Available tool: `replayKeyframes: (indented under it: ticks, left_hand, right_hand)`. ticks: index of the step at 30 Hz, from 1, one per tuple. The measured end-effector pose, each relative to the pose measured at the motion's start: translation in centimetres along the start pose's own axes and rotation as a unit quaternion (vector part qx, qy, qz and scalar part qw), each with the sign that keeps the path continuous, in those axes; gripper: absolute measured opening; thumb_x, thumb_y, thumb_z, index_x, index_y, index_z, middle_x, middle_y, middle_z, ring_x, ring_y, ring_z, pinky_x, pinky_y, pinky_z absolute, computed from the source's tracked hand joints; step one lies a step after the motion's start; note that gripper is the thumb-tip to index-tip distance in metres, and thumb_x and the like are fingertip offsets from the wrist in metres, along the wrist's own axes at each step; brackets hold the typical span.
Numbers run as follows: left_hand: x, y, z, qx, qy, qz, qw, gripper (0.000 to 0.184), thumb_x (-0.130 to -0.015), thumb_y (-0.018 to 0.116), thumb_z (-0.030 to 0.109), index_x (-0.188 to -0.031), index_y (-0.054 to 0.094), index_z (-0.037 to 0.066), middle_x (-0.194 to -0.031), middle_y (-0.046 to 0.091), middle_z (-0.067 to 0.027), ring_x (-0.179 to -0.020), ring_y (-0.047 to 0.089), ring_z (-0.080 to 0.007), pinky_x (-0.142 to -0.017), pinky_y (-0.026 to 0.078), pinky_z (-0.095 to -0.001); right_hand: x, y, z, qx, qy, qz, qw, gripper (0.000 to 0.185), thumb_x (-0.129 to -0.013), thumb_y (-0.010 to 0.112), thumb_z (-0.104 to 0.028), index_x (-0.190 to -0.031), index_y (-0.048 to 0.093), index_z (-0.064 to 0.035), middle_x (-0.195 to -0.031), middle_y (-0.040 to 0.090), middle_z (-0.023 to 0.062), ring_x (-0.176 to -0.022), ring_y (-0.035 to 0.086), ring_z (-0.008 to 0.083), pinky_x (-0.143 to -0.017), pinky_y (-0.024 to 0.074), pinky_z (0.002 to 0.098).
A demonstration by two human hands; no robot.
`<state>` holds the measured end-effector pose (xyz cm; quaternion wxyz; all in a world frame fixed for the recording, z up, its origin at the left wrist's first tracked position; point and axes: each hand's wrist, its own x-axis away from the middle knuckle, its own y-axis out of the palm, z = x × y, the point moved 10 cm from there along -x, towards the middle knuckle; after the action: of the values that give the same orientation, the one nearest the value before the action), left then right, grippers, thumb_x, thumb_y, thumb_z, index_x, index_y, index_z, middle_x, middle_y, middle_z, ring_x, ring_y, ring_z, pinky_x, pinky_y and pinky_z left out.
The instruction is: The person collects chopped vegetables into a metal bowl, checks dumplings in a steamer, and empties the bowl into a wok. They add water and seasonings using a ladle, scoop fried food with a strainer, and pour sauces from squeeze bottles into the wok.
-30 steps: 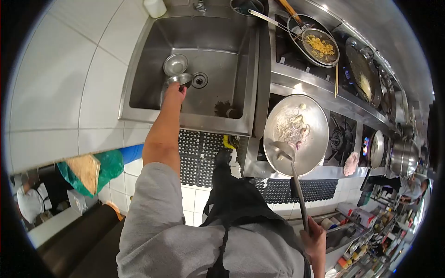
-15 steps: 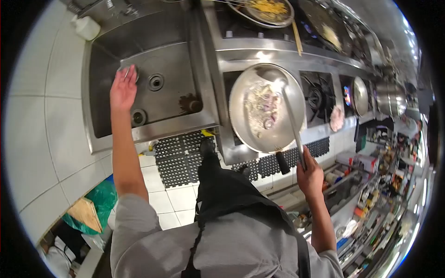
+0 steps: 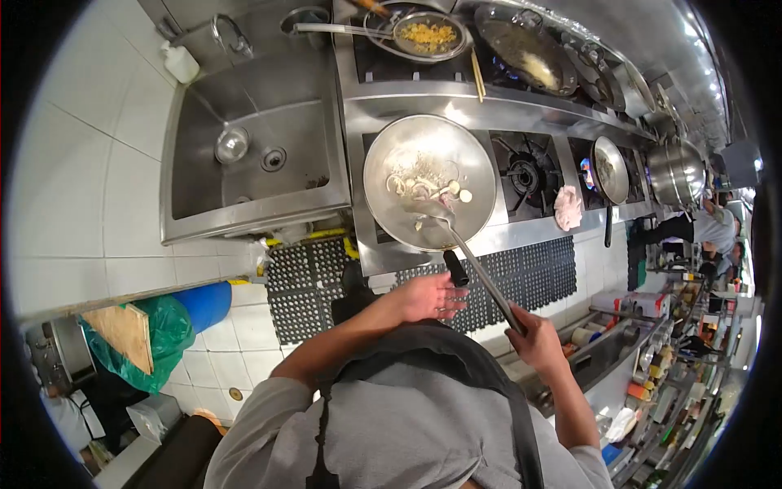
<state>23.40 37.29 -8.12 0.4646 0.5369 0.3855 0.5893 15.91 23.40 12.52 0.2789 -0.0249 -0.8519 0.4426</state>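
Observation:
My right hand (image 3: pixel 538 338) is closed around the handle of a long metal ladle (image 3: pixel 482 273). Its head rests inside a wide steel wok (image 3: pixel 472 155), among pale and purplish onion slices (image 3: pixel 423 187). Near the black wok handle (image 3: pixel 456 267) is my left hand (image 3: pixel 432 298), fingers spread and holding nothing. Whether its fingertips touch the handle is hard to tell. A small metal bowl (image 3: pixel 232 145) lies in the sink (image 3: pixel 252 200) to the left.
A burner (image 3: pixel 525 171) and crumpled pink cloth (image 3: pixel 568 208) are right of the wok. Farther along sit a frying pan (image 3: pixel 609 169) over flame and a steel pot (image 3: pixel 676 171). Behind are a strainer (image 3: pixel 428 37) of yellow food, chopsticks (image 3: pixel 478 75) and an oily pan (image 3: pixel 525 53). A person (image 3: pixel 717 228) stands far right.
My left hand has come from the small bowl in the sink to beside the wok handle. The ladle's head has moved from the wok's far side to its near side, among the onions.

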Motion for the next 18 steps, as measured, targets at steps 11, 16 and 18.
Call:
replayKeyframes:
  ticks: [11,16,18]
  left_hand:
    - [-5.7,-2.1,2.0,0.169,0.105,0.221,0.955,0.033,-0.093,0.072,0.04,-0.088,0.063,0.009,-0.077,0.064,0.0013,-0.064,0.061,-0.0129,-0.045,0.038,-0.022]
    - [-4.4,-0.3,2.8,0.089,0.107,0.219,0.966,0.018,-0.087,0.066,0.015,-0.075,0.054,0.01,-0.066,0.053,0.0016,-0.052,0.048,-0.0106,-0.04,0.031,-0.0221]
    - [-3.1,1.4,2.5,0.085,0.102,0.219,0.966,0.018,-0.086,0.066,0.013,-0.074,0.053,0.01,-0.065,0.052,0.0018,-0.051,0.046,-0.0101,-0.039,0.029,-0.0223]
  right_hand:
    - [-5.3,4.0,6.0,-0.141,-0.048,0.158,0.976,0.049,-0.084,0.069,-0.015,-0.129,0.062,0.0048,-0.082,0.066,0.0313,-0.072,0.07,0.0425,-0.065,0.0542,0.0443]
    - [-4.9,6.7,7.0,-0.324,-0.073,-0.052,0.942,0.048,-0.089,0.067,-0.011,-0.135,0.06,0.0027,-0.078,0.066,0.0059,-0.056,0.057,0.0098,-0.053,0.0471,0.0287]
    - [-4.5,5.7,7.3,-0.217,-0.172,0.059,0.959,0.055,-0.087,0.07,-0.013,-0.138,0.058,0.0021,-0.089,0.07,0.0162,-0.07,0.067,0.0227,-0.066,0.0531,0.0337]
